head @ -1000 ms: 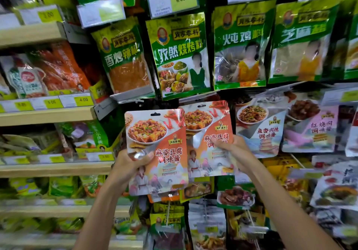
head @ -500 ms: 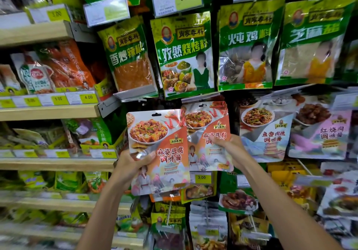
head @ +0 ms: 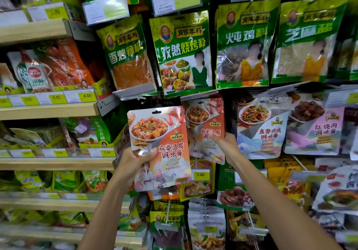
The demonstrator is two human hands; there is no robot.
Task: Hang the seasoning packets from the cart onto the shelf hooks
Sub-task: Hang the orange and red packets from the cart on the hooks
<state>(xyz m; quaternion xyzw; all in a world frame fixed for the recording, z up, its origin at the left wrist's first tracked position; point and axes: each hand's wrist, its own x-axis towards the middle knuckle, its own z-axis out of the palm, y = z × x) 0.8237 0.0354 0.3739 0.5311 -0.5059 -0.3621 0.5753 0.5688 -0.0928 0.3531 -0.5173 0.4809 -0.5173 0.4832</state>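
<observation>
My left hand (head: 133,163) grips an orange mapo tofu seasoning packet (head: 160,145) by its lower left side and holds it upright in front of the shelf. Its hang hole shows at the top edge. My right hand (head: 224,145) holds a second, matching orange packet (head: 205,125) by its right side, pressed back against the hook rack under a grey price-tag flap. The hook itself is hidden behind that packet. The cart is out of view.
Green spice bags (head: 184,54) hang in a row above. A blue packet (head: 261,127) and a pink packet (head: 317,131) hang to the right. Wooden shelves (head: 48,110) with price labels fill the left. More packets hang on hooks below (head: 197,187).
The right-hand packet has moved up and further back toward the rack, and a 3.00 price tag below it has come into view. The left-hand packet stays about where it was.
</observation>
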